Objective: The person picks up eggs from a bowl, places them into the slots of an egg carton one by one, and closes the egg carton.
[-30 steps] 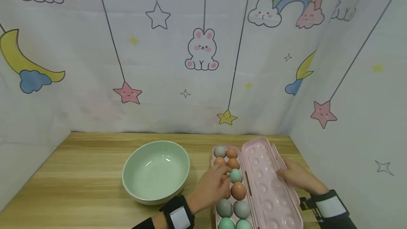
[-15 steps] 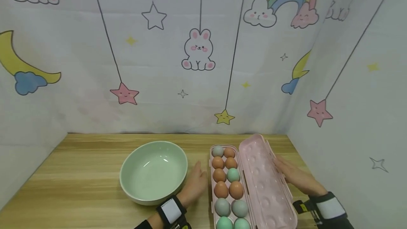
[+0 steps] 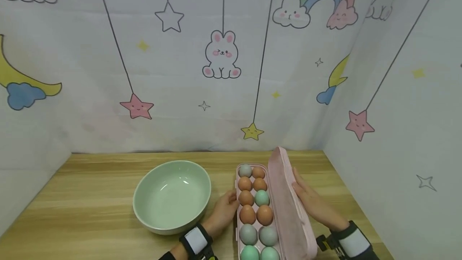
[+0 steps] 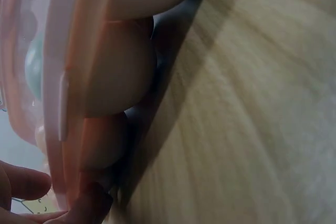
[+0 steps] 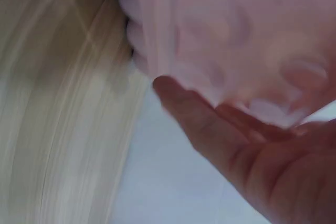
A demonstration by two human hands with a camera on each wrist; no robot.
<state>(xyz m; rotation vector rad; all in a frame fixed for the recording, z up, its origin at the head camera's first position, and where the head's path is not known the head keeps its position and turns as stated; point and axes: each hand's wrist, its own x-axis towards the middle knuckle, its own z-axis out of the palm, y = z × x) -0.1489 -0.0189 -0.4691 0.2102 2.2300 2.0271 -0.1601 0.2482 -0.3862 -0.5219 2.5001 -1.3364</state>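
Note:
A pink egg carton (image 3: 236,222) stands with its lid partly raised and tilted inward. Its rows hold several brown eggs (image 3: 247,214), green eggs (image 3: 261,198) and greyish eggs (image 3: 248,234). My left hand (image 3: 221,214) grips the carton's left edge; in the left wrist view its fingers (image 4: 92,205) lie at the rim, one above and one under it. My right hand (image 3: 315,204) rests with extended fingers on the outside of the lid (image 3: 294,216). The right wrist view shows these fingers (image 5: 197,119) along the dimpled lid, partly blurred.
A pale green bowl (image 3: 172,196) sits left of the carton, close to my left forearm. The wooden table (image 3: 90,204) is bounded by a patterned cloth wall (image 3: 173,83) at the back and sides.
My left hand drew back from above the eggs, then came to the carton's left edge. My right hand moved left, tilting the lid up and inward over its hinge.

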